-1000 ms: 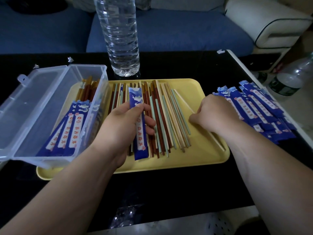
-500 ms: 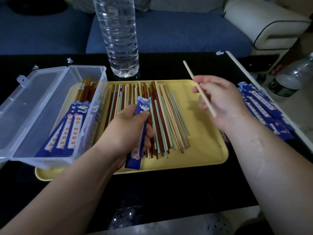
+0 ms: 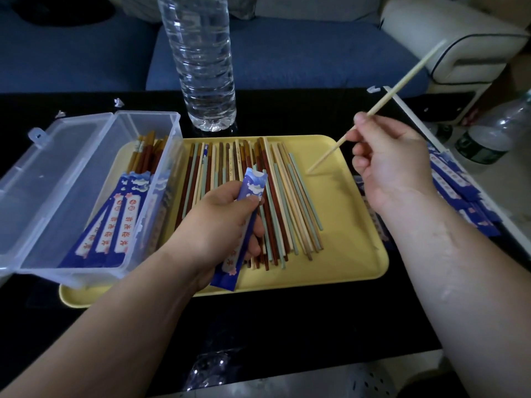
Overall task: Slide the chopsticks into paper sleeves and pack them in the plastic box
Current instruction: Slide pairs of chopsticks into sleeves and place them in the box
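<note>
The left hand (image 3: 221, 225) clasps a blue paper sleeve (image 3: 255, 185) printed with white clouds, thumb across its front and fingers curled behind it, so the sleeve's top end rises past the thumb and its bottom end juts out below the heel of the hand. The right hand (image 3: 393, 165) pinches a pale wooden chopstick (image 3: 408, 81) between thumb and fingers — the long part slants up and away beyond the grip, while the thin tip points down out of it towards the left hand, over a bare part of the flat yellow plastic tray (image 3: 359, 254); whether the tip touches the tray cannot be told. That tip and the sleeve's top end are apart. Beneath the left hand's grip lie the loose chopsticks (image 3: 275, 202) — brown, green and cream, side by side on the tray. On the outer side of that grip sits the clear plastic box (image 3: 71, 271), lid thrown open, on the tray's left end, and inside it lie sleeved chopsticks (image 3: 120, 225) with brown ends showing. On the outer side of the right hand's grip a heap of blue sleeves (image 3: 454, 185) lies on the black table (image 3: 287, 326). Beyond both grips a clear plastic water bottle (image 3: 204, 61) stands upright just behind the tray.
</note>
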